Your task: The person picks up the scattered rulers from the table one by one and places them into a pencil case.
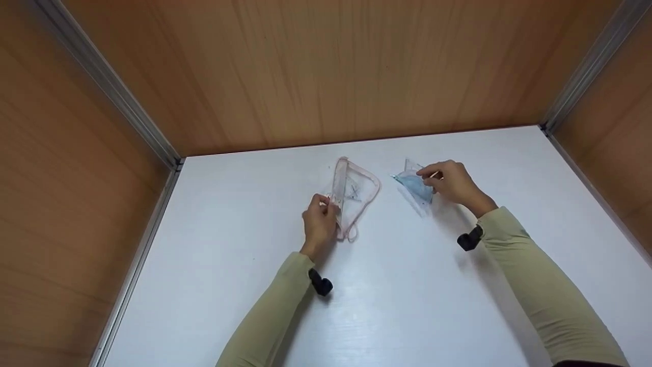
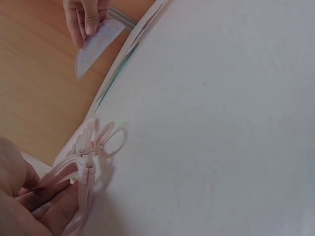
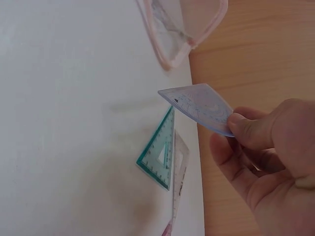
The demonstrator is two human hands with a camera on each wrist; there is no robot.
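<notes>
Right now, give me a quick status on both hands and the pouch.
Left hand grips clear pink-trimmed zip pouch by its open zipper edge. Right hand pinches pale semicircular plastic protractor, lifted. Green and clear triangular set squares lie on white table.

Left hand [image 2: 29, 201] cut off at frame corner — pouch [image 3: 182, 29] top cropped

I see a white table [image 1: 407, 285]. A clear pink-edged zip pouch [image 1: 356, 193] lies on it. Beside my right-hand grip lie a green plastic set square [image 3: 160, 150] and a clear one [image 3: 179, 167].

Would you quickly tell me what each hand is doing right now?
Left hand: grips the pink zip pouch at its edge.
Right hand: pinches a clear protractor.
</notes>
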